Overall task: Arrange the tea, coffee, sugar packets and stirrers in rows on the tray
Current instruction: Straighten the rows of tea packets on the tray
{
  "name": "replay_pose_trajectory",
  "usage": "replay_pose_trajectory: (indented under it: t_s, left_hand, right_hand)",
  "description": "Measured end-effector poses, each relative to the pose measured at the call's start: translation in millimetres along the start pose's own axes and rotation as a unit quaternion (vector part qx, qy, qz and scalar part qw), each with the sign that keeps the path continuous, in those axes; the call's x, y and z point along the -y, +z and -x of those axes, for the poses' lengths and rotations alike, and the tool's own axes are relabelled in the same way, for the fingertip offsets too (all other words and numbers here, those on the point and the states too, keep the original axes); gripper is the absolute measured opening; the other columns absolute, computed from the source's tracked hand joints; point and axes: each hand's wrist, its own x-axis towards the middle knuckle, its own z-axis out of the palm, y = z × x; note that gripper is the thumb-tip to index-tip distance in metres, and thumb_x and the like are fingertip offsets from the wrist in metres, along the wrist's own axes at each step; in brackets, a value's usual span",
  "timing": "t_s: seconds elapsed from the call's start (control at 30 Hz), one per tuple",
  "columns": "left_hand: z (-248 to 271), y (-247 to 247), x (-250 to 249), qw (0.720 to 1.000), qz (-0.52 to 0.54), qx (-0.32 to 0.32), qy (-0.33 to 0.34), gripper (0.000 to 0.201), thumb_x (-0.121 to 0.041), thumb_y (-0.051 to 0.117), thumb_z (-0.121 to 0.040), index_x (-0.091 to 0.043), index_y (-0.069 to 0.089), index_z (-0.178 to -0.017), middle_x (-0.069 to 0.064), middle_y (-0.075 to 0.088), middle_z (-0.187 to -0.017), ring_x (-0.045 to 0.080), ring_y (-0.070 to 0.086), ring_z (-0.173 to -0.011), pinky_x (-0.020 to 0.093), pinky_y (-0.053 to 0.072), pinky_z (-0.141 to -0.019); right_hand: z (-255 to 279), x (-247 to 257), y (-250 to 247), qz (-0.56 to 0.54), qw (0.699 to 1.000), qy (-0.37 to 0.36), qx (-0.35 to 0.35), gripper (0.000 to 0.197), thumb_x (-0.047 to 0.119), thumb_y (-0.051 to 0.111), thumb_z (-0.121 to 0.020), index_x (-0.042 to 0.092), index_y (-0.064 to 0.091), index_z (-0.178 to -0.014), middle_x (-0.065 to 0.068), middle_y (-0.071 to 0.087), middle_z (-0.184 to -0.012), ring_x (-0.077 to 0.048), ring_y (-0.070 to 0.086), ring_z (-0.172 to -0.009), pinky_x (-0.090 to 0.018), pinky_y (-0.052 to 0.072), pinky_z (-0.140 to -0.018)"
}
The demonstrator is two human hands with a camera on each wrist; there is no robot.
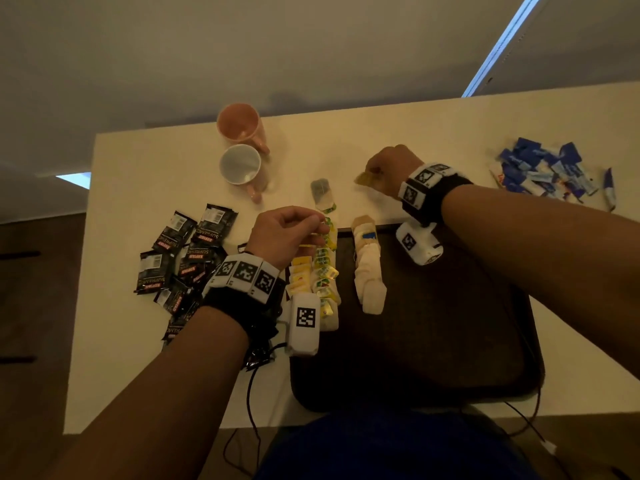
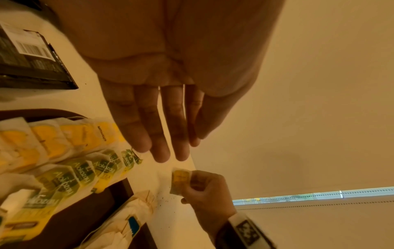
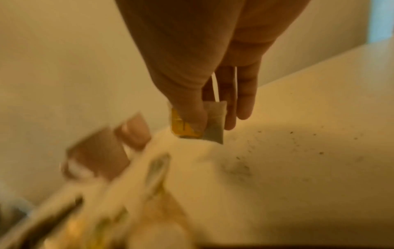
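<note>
From above, the dark tray (image 1: 450, 341) sits at the near edge of the table (image 1: 156, 168) with three short rows of tea bags along its left side: yellow-tagged (image 1: 299, 277), green-tagged (image 1: 325, 271) and plain white (image 1: 370, 271). The right hand (image 1: 388, 168) is just beyond the tray's far edge, pinching a yellow-tagged tea bag (image 1: 363, 178), while the left hand (image 1: 287, 233) hovers over the far end of the green row with curled fingers (whether it holds anything I cannot tell from here). One more loose tea bag (image 1: 321, 194) lies beyond the tray. The left wrist view shows that hand's fingers (image 2: 162, 134) straight and released, holding nothing, above the rows' far ends. The right wrist view confirms thumb and fingers grasping the bag (image 3: 198, 124) by tag and pouch, just over the table. So the tea step looks underway; next, I'd say, this bag needs carrying to the yellow row, past the left hand. Black coffee sachets (image 1: 187, 258) lie left of the tray, blue packets (image 1: 550, 171) far right, two mugs (image 1: 242, 150) beyond it; none blocks the way.
</note>
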Motion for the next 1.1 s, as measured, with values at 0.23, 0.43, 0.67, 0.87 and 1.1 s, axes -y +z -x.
replay_pose_trajectory:
  t_s: [0.23,0.43,0.67,0.87,1.1]
  left_hand:
    - [3,7,-4,0.999,-0.014,-0.016,0.05,0.007,-0.006,0.065,-0.092,-0.011,0.071,-0.092,0.017,0.073,-0.094,0.022,0.067,-0.08,0.027,0.058,-0.067]
    - [12,8,5,0.99,-0.079,-0.013,0.116,0.016,-0.017,0.079,-0.083,-0.018,0.074,-0.099,0.016,0.072,-0.1,0.027,0.072,-0.088,0.04,0.061,-0.074]
    - [34,-15,31,0.983,-0.159,0.029,0.084,0.013,-0.006,0.076,-0.083,-0.017,0.07,-0.082,0.007,0.072,-0.075,0.016,0.07,-0.068,0.034,0.059,-0.065]
    - [51,-31,60,0.94,-0.302,0.154,-0.032,0.01,-0.011,0.077,-0.083,-0.013,0.069,-0.088,0.007,0.074,-0.083,0.019,0.074,-0.075,0.034,0.061,-0.075]
    - [48,-19,85,0.832,-0.518,0.198,-0.016,0.014,-0.024,0.082,-0.079,-0.029,0.069,-0.083,-0.013,0.06,-0.08,0.007,0.059,-0.08,0.022,0.046,-0.071]
  right_hand:
    - [53,21,-16,-0.243,0.97,0.004,-0.02,0.017,0.019,0.079,-0.079,0.019,0.067,-0.067,0.005,0.062,-0.064,-0.01,0.055,-0.054,-0.027,0.046,-0.057]
    - [101,56,6,-0.33,0.941,-0.07,0.007,0.011,0.008,0.082,-0.074,0.007,0.076,-0.084,-0.003,0.07,-0.069,-0.002,0.058,-0.056,-0.017,0.049,-0.057]
    - [122,68,37,-0.285,0.954,-0.069,0.058,0.01,0.015,0.082,-0.075,0.011,0.076,-0.083,-0.001,0.072,-0.068,-0.011,0.067,-0.06,-0.026,0.055,-0.061]
    - [135,61,47,-0.257,0.962,-0.059,0.066,0.016,0.023,0.072,-0.086,0.008,0.075,-0.09,-0.004,0.074,-0.079,-0.016,0.071,-0.071,-0.026,0.058,-0.067]
    - [140,60,60,-0.254,0.962,-0.038,0.095,0.011,0.024,0.069,-0.089,0.014,0.074,-0.091,0.002,0.073,-0.078,-0.01,0.069,-0.067,-0.024,0.057,-0.068]
